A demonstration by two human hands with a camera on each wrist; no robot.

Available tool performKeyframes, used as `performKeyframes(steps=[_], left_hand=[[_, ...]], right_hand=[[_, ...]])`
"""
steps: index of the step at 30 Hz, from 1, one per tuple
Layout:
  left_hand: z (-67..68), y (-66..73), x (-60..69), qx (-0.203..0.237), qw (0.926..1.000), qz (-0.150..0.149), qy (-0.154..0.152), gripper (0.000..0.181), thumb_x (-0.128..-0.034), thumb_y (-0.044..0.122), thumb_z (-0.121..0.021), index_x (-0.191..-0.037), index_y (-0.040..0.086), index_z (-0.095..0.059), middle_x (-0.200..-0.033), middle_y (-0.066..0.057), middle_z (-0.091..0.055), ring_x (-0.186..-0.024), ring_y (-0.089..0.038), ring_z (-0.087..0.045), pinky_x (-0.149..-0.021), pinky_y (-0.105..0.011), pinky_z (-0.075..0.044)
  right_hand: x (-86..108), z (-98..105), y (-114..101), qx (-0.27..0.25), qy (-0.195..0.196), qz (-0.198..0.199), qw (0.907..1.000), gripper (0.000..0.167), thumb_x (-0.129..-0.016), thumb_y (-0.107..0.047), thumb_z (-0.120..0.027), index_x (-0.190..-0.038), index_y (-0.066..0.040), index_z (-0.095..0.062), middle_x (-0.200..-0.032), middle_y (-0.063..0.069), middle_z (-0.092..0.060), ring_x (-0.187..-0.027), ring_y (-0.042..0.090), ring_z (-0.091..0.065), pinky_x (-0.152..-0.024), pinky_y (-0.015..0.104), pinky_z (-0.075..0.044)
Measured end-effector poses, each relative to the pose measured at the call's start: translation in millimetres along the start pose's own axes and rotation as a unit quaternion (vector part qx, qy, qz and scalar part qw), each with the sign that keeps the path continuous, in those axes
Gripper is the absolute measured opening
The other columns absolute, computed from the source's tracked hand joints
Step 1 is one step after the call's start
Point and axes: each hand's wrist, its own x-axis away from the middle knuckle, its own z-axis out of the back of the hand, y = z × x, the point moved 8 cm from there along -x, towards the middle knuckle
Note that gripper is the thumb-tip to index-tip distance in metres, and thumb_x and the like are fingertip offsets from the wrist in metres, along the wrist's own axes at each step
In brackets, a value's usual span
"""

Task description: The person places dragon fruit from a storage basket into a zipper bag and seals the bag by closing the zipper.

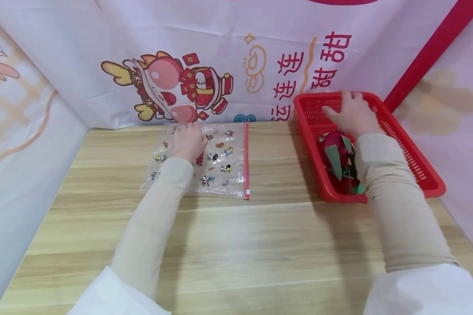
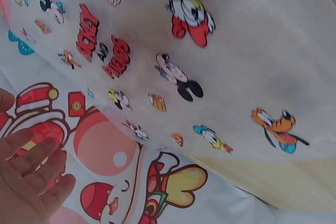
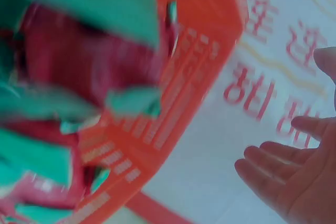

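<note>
A clear plastic zip bag [image 1: 217, 170] with cartoon prints and a red zip strip lies flat on the wooden table. Over its far part is my left hand [image 1: 188, 142], fingers loosely spread and nothing held; whether they touch the plastic, I cannot tell. At the right stands a red plastic basket [image 1: 314, 153] with a pinkish-red dragon fruit [image 1: 333, 151] and green leafy pieces inside. Above the basket's far end, my right hand [image 1: 354, 114] has its fingers apart and grips nothing. The right wrist view shows red, green-scaled fruit [image 3: 89, 51], blurred, beside the open fingers.
A printed white cloth [image 1: 220, 35] hangs along the table's back edge, right behind the bag and basket. More cloth [image 1: 23, 109] stands at the left side. Bare wooden tabletop [image 1: 268, 245] stretches between the two forearms.
</note>
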Motion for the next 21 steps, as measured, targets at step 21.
performKeyframes(steps=[21], left_hand=[[-30.6,26.2,6.4,-0.006,0.9982,-0.011,-0.058,0.045,-0.0974,0.028,-0.047,-0.134,0.002,-0.046,-0.126,-0.020,-0.058,-0.117,-0.036,-0.055,-0.096,-0.050,-0.050]], right_hand=[[29.9,-4.3,166.4,-0.001,-0.062,0.055,0.9966,0.057,-0.098,-0.019,-0.040,-0.139,0.017,-0.023,-0.133,0.047,-0.028,-0.121,0.061,-0.028,-0.100,0.072,-0.025]])
